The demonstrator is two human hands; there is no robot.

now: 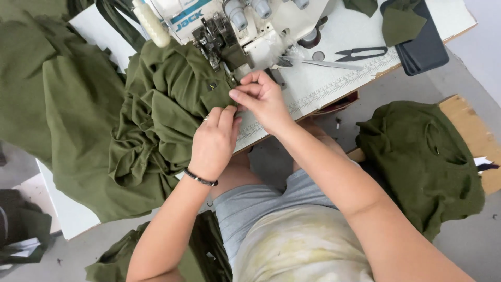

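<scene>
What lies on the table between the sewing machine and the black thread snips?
In the head view, a metal tweezer lies between the sewing machine and the black thread snips, on the white table.

One label only: blue-and-white strip label (186, 14) w/ white lettering on the front of my sewing machine (245, 26), top centre, tilted, just above the needle area. No pkgs, signs or screens that I can make out. Dark flat slab (425, 49) at top right of worktop (334, 83): can't tell what it is.
</scene>
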